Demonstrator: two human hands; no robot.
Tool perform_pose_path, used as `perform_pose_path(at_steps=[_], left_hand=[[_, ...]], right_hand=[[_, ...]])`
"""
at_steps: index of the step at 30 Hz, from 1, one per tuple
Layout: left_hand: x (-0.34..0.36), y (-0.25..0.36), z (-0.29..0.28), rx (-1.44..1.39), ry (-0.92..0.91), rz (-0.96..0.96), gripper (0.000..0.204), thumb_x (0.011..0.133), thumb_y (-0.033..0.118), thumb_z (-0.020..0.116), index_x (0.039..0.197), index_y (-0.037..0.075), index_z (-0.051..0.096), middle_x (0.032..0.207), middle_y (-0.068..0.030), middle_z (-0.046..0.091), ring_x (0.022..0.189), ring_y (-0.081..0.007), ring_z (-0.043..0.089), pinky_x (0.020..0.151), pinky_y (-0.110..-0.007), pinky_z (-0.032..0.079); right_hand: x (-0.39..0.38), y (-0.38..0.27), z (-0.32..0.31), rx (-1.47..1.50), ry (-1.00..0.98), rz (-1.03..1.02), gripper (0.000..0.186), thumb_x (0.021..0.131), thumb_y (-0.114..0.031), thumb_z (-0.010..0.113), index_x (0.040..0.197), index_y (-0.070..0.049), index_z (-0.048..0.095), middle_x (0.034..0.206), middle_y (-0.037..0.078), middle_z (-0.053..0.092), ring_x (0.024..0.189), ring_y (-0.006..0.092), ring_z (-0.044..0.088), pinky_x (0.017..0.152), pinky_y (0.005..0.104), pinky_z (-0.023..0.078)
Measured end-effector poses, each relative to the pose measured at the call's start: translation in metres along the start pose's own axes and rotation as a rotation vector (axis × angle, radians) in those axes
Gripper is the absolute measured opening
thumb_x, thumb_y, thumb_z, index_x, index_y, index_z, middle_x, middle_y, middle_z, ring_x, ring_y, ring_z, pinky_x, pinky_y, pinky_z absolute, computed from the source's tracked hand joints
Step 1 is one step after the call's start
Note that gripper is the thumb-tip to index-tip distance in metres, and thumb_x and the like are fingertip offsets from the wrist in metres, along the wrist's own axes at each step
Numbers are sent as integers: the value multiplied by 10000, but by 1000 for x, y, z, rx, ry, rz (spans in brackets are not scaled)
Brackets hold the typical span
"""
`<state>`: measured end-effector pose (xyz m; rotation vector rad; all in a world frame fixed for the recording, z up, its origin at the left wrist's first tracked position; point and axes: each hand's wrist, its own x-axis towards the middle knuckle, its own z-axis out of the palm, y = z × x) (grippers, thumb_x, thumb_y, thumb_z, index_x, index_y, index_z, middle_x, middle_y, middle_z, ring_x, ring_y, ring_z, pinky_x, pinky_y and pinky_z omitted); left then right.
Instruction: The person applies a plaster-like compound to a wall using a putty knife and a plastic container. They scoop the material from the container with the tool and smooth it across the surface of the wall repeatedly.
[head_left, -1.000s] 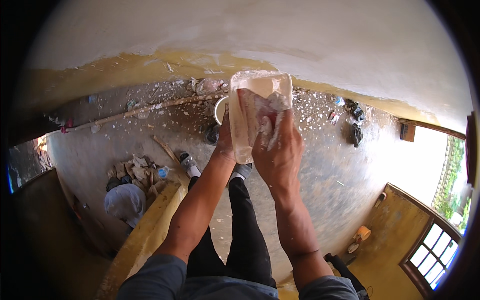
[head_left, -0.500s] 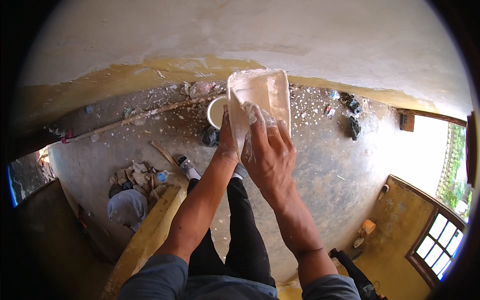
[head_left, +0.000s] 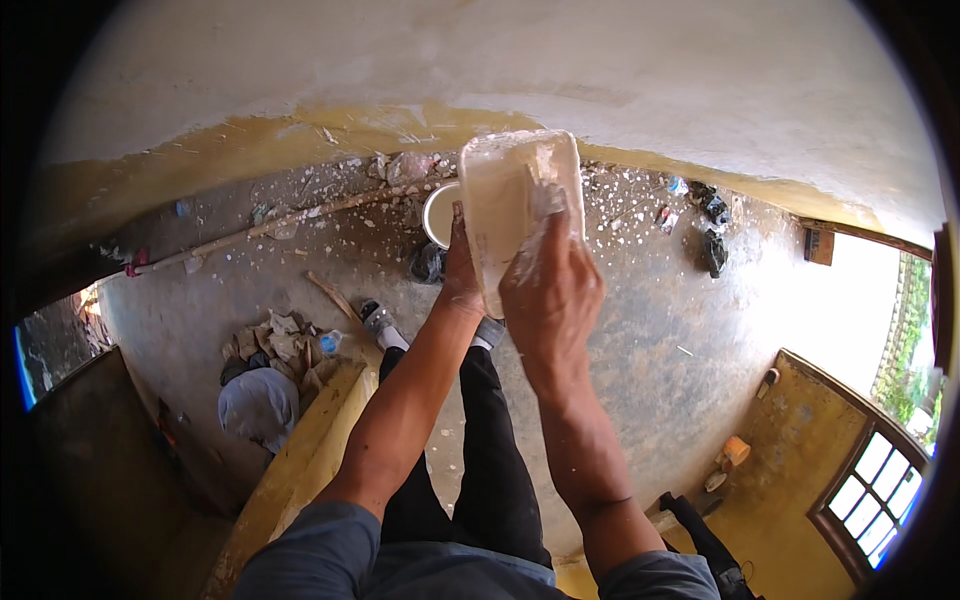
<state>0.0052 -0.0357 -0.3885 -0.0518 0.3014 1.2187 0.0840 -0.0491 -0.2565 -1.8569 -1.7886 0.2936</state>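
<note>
A pale rectangular tub [head_left: 497,235], its inside coated with wet off-white plaster, is held up in front of me near the wall. My left hand [head_left: 462,265] grips it along its left side, thumb up by the rim. Over the tub's right part, my right hand [head_left: 553,275] is closed, its fingers smeared white. Between those fingers is a thin flat scraper [head_left: 533,180], mostly hidden by the hand and plaster, with its edge against the plaster inside.
The wall [head_left: 480,70] ahead is whitish above a yellow band. On the floor are a round white bucket [head_left: 430,228], a long pole [head_left: 290,220], black plastic bags [head_left: 714,250] and scattered white flakes. A low yellow ledge [head_left: 300,450] runs at my left.
My right hand has moved from the tub's left side across to its right side, with the scraper turning. The tub has shifted slightly, and my left hand keeps its grip.
</note>
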Motion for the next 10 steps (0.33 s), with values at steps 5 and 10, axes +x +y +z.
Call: perform_pose_path(at_steps=[5,10], left_hand=[[-6,11,-24,-42,-112,-17,584,986,519,374,1371,83,425,1275,-113,548,1188,-248,535,1044,-404,437],[-8,13,-9,71,36,69,605,983,532,358,1387,85,413,1315,-108,522,1198,-252,520,1048,-403,422]], right_hand=[[-7,-3,10,98,-113,28,495,819,-21,558,1309,-4,486,679,105,574,559,232,568,473,351,502],[-8,5,16,-109,-5,-41,341,922,-86,526,1260,-37,512,612,39,558,427,77,464,315,246,353]])
